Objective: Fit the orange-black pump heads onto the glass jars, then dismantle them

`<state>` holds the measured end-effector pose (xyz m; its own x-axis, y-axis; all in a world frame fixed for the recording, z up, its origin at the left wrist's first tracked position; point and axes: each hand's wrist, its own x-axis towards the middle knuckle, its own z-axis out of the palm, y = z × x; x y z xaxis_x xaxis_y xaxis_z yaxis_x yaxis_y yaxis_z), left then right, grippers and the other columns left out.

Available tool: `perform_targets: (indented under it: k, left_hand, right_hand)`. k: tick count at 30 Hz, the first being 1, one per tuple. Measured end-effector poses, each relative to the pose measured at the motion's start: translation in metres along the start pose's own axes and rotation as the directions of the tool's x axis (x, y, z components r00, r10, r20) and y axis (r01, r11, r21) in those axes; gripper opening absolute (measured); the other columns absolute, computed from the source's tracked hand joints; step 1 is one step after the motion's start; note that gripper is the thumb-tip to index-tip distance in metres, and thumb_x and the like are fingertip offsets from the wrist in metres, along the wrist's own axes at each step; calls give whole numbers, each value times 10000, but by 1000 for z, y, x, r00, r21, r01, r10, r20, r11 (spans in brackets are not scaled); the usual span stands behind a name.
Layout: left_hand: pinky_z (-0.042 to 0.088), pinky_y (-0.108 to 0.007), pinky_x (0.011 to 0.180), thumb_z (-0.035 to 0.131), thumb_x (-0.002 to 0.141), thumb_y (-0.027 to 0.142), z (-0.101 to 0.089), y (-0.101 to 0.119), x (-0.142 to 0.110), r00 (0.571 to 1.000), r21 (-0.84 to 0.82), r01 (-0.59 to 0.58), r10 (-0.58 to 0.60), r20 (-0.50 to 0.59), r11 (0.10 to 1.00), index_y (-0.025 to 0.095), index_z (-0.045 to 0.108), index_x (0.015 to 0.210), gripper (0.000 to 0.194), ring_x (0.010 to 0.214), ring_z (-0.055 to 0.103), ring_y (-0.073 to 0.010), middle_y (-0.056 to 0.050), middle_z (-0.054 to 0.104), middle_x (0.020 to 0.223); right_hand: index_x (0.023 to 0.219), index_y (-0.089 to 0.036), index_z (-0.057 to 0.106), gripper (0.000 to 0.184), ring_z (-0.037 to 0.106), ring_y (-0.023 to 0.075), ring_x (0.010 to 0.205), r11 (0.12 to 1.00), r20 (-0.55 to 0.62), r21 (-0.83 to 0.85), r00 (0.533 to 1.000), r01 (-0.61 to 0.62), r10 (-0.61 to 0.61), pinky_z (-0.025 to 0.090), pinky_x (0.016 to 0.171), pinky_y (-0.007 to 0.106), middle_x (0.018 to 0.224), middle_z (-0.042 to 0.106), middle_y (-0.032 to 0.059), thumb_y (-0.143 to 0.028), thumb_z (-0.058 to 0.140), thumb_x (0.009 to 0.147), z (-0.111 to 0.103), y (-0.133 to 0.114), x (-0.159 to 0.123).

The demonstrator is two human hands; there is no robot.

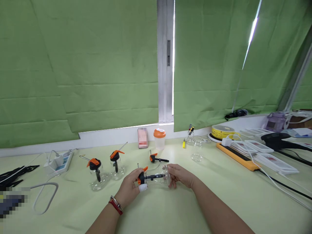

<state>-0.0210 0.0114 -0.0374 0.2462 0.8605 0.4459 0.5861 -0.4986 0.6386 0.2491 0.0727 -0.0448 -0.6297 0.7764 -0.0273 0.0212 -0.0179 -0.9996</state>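
Observation:
A clear bottle [158, 177] lies on its side between my hands, low over the table. My left hand [129, 186], with a white wrap on one finger, grips the black-and-orange dispenser head at its left end. A black tube runs from that head into the bottle. My right hand [180, 175] closes around the bottle's base. Just beyond them rests a loose black-and-orange dispenser head [156, 158]. Two similar bottles stand upright to the left, a nearer one [97, 177] and a farther one [117, 167], each with its head fitted and a thin metal spout pointing up.
Farther back stand an orange-lidded cup [160, 139] and a small pink box [142, 138]. Clear glassware [197, 157] sits to the right, near a yellow-handled tool [184, 143]. An orange power strip [237, 156] with cables lies at right, a white power strip [63, 164] at left.

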Motion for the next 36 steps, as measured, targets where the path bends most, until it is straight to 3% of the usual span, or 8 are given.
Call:
perform_targets:
  k: [6,13,16,20,26,31,36]
  left_hand:
    - [430,-390,986,666,697,250,-1,1,1,999,15,2,-3,32,1000,241,612,1135,441,1144,535,-266,-83,606,1206]
    - [434,-371,970,664,707,259,-1,4,1,999,13,-7,7,46,1000,233,603,1129,427,1122,543,-256,-86,605,1195]
    - [443,-366,957,667,702,257,-2,5,1,999,5,-12,12,42,1000,229,608,1121,424,1107,552,-256,-88,604,1194]
    - [448,-346,948,666,696,240,-2,5,1,999,6,-10,10,32,1000,225,612,1114,421,1085,563,-245,-81,614,1175]
    - [453,-351,939,665,701,242,-2,2,1,1000,-6,16,-16,11,1000,228,602,1116,420,1066,565,-243,-77,615,1154]
    - [455,-358,925,640,707,209,-2,6,1,1000,-12,15,-15,25,1000,216,601,1100,394,1047,566,-244,-83,617,1133]
    - [460,-344,912,636,699,195,-2,8,1,1000,-11,-3,3,18,1000,212,608,1087,389,1031,573,-237,-76,624,1120]
  right_hand:
    - [969,-143,525,583,619,148,487,997,-13,7,997,-71,71,424,406,225,720,660,62,-688,401,803,0,9,6]
    - [850,-124,565,595,607,139,488,998,-17,0,997,-69,69,415,409,218,690,643,68,-687,374,816,1,8,7]
    - [903,-127,567,559,606,137,512,999,-33,25,999,-43,44,441,436,229,717,634,63,-660,425,813,2,6,7]
    - [1134,-176,498,544,608,136,552,998,-55,68,998,11,-7,498,492,278,859,626,65,-616,480,815,2,1,4]
    - [1285,-270,411,642,627,147,719,993,42,48,993,105,-107,540,650,342,1175,507,97,-456,684,734,-1,-6,-5]
    - [1291,-281,420,671,623,148,755,994,60,37,992,104,-107,539,670,338,1197,482,94,-384,728,704,-2,-6,-6]
    - [1275,-243,420,662,657,171,692,996,56,70,997,49,-53,528,581,307,1089,563,93,-462,700,716,-2,-2,-3]
